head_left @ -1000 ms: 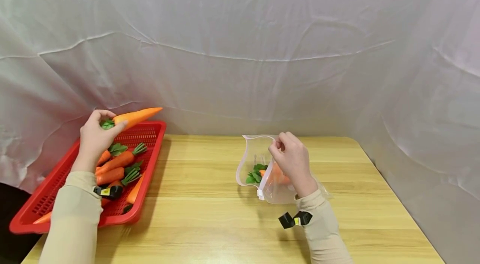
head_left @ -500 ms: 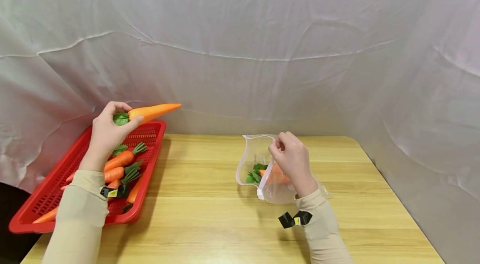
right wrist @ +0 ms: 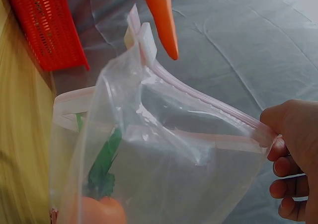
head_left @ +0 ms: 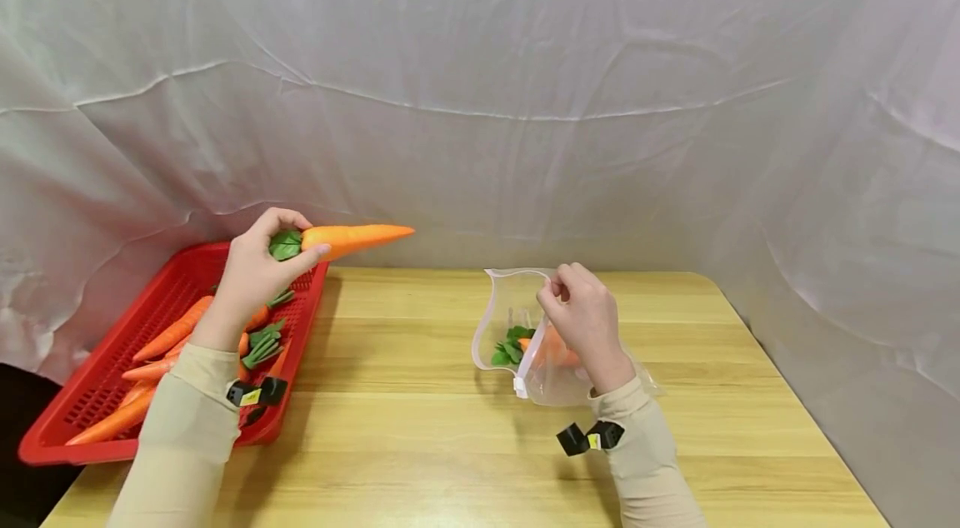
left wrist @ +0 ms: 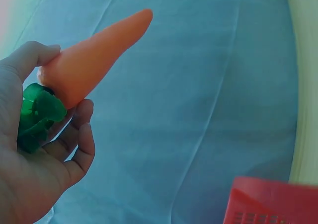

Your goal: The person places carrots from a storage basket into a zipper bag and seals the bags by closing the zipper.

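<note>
My left hand [head_left: 251,274] holds an orange carrot [head_left: 356,238] by its thick end, between thumb and fingers, above the basket's back right corner. The carrot's tip points right, and its green leafy top [left wrist: 39,114] sits in the palm in the left wrist view. My right hand [head_left: 585,316] pinches the rim of a clear zip bag [right wrist: 198,95], whose mouth gapes to the left. Inside the bag lies a carrot [right wrist: 102,211] with green leaves [head_left: 512,347]. A white slider [head_left: 521,387] sits at the near end of the zip.
A red perforated basket [head_left: 56,428] stands at the left of the wooden table [head_left: 405,445], with several carrots [head_left: 176,328] in it, partly hidden by my left arm. A grey cloth [head_left: 480,95] hangs behind the table and along its right side.
My left hand has carried the carrot to the right, from over the basket's middle to its back right corner. My right hand and the bag have stayed in place.
</note>
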Demonstrator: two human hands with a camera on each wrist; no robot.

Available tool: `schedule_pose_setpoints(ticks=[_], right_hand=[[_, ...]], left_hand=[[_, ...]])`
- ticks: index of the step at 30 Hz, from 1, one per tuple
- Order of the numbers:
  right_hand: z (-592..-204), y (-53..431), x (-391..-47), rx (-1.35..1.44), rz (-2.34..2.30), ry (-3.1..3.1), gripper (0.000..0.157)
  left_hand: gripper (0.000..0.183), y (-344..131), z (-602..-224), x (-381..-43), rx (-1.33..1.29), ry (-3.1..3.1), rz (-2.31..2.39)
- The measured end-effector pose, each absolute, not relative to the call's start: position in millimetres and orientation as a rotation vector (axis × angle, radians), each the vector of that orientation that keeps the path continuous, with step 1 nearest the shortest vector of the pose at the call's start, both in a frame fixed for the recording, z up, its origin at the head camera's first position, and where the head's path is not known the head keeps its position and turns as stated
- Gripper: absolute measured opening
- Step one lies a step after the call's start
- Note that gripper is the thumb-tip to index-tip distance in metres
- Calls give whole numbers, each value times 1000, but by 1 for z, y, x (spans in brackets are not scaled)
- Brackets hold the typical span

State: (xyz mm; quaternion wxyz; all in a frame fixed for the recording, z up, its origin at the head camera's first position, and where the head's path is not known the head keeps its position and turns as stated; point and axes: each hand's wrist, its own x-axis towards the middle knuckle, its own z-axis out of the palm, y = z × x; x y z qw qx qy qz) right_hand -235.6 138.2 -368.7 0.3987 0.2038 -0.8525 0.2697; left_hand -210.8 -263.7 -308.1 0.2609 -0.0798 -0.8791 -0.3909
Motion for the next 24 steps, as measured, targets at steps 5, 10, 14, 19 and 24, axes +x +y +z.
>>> schedule_pose_setpoints(ticks=[5,10,14,19,24], right_hand=[[-369,139,-236,517,685,-2158,19],[-369,139,-236,515,682,-2154,19],[-369,139,-236,513,681,-2158,19],[-369,139,-236,510,679,-2167,19],[-369,138,-236,510,678,-2169,19]], left_hand=[[34,-247,-311,-208,-311,-2398,-1065],[31,-231,-318,-208,-403,-2392,-1123],[30,-217,-325,-207,-471,-2412,-1165],[30,-199,-337,-207,-543,-2454,-1199],[30,-182,-349,-206,-594,-2470,-1228]])
